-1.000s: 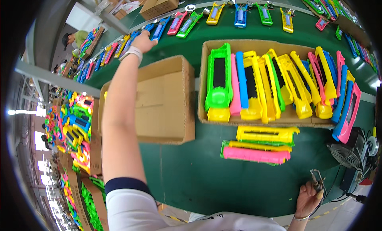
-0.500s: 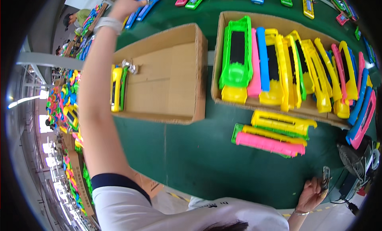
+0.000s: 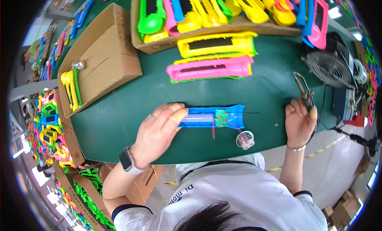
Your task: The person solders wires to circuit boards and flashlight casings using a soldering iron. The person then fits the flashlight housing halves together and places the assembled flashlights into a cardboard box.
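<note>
My left hand (image 3: 157, 129), wearing a watch, grips the left end of a blue plastic housing (image 3: 237, 120) on the green table. Inside the housing lie a pale cylindrical battery (image 3: 199, 118) and a small green circuit board (image 3: 221, 118). Thin red and black wires stick out of it. Beside its lower right end rests a clear round part (image 3: 244, 140), apparently joined by a wire. My right hand (image 3: 297, 125) is closed around a soldering iron (image 3: 306, 96), its tip pointing up and left, away from the housing.
Yellow (image 3: 217, 46) and pink housings (image 3: 211, 69) lie beyond the blue one. A cardboard box (image 3: 171, 46) full of coloured housings stands behind them. Another cardboard box (image 3: 129, 67) at left holds a few pieces. A wire-guarded fan (image 3: 332, 67) stands at right.
My left hand has come back from the far left with a blue housing, now on the table before me. My right hand has kept the iron. The view has shifted.
</note>
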Available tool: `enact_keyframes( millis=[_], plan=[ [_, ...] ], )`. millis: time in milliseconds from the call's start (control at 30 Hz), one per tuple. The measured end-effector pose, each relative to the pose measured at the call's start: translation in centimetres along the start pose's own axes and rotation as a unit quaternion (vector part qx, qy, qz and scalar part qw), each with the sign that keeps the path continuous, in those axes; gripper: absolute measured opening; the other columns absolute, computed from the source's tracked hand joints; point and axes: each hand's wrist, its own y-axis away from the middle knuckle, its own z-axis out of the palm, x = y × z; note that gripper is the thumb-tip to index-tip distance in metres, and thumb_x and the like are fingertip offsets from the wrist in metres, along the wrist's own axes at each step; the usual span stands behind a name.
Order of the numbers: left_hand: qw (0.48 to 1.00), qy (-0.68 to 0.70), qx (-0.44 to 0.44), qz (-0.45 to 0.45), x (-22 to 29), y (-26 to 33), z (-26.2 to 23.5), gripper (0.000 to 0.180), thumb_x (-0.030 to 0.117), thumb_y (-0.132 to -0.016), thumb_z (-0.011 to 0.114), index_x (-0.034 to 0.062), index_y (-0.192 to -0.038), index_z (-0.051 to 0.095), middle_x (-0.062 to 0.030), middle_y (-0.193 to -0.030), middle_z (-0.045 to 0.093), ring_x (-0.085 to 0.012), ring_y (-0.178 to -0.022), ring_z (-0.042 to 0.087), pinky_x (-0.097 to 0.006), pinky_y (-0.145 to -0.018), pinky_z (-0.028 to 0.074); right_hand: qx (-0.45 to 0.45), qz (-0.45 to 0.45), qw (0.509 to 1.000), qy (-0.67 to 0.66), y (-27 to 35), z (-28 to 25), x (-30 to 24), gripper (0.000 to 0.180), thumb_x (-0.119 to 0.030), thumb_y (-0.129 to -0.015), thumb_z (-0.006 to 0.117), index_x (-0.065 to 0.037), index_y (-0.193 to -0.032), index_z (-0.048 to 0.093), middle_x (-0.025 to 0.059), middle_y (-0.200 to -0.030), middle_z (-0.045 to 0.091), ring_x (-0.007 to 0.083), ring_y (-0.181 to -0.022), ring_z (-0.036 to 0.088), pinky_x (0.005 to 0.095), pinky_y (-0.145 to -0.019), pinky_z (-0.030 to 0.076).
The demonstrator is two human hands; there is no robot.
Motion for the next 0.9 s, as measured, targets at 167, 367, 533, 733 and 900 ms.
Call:
enact_keyframes(
  millis=[167,367,533,733,900],
  plan=[
    [0.989,0.08,-0.117,0.037,-0.3,-3.1,-4.6,0.049,0.005,-0.066,0.065,0.0082,-0.113,0.051,-0.0116,-0.113,0.052,-0.0309,-0.112,0.044,-0.041,-0.094,0.037,0.003,-0.011,1.0,0.019,0.5,-1.0,-0.7,0.026,-0.023,-0.088,0.05,-0.002,-0.103,0.054,-0.0001,-0.075,0.04,0.0118,-0.072,0.035,0.0284,-0.074,0.034],
    [0.975,-0.136,0.16,0.072,-1.2,-9.4,-2.0,0.029,0.011,-0.069,0.066,0.0078,-0.096,0.057,-0.0064,-0.094,0.057,-0.0246,-0.089,0.053,-0.034,-0.074,0.044,-0.002,-0.01,1.0,0.005,0.6,-0.3,-0.4,0.03,-0.022,-0.089,0.049,0.001,-0.107,0.05,0.0006,-0.074,0.039,0.0114,-0.07,0.034,0.0283,-0.073,0.033],
    [0.982,0.002,0.184,0.047,0.5,-9.0,-1.5,0.011,0.007,-0.07,0.065,0.0061,-0.079,0.059,-0.0042,-0.077,0.058,-0.0223,-0.074,0.056,-0.032,-0.064,0.045,0.017,-0.013,1.0,-0.001,2.0,-0.4,-1.4,0.034,-0.02,-0.089,0.048,0.004,-0.112,0.046,0.0007,-0.072,0.038,0.0107,-0.07,0.034,0.0274,-0.072,0.032],
    [0.984,-0.056,0.148,0.08,3.0,-7.1,1.1,0.018,0.004,-0.071,0.064,0.0069,-0.089,0.062,-0.007,-0.087,0.06,-0.0261,-0.083,0.055,-0.033,-0.072,0.045,-0.012,0.001,1.0,0.0,2.2,0.6,-1.2,0.036,-0.021,-0.089,0.048,0.003,-0.116,0.044,0.0,-0.071,0.037,0.0096,-0.068,0.033,0.0263,-0.069,0.03],
    [0.989,0.085,0.1,0.069,6.5,-6.7,2.8,0.025,0.009,-0.063,0.071,0.0085,-0.086,0.061,-0.0065,-0.087,0.058,-0.0271,-0.085,0.054,-0.035,-0.073,0.044,-0.021,0.017,1.0,0.003,1.9,1.8,-0.2,0.036,-0.021,-0.09,0.046,0.003,-0.115,0.044,-0.0005,-0.071,0.037,0.0091,-0.068,0.032,0.026,-0.068,0.029]
  ],
)
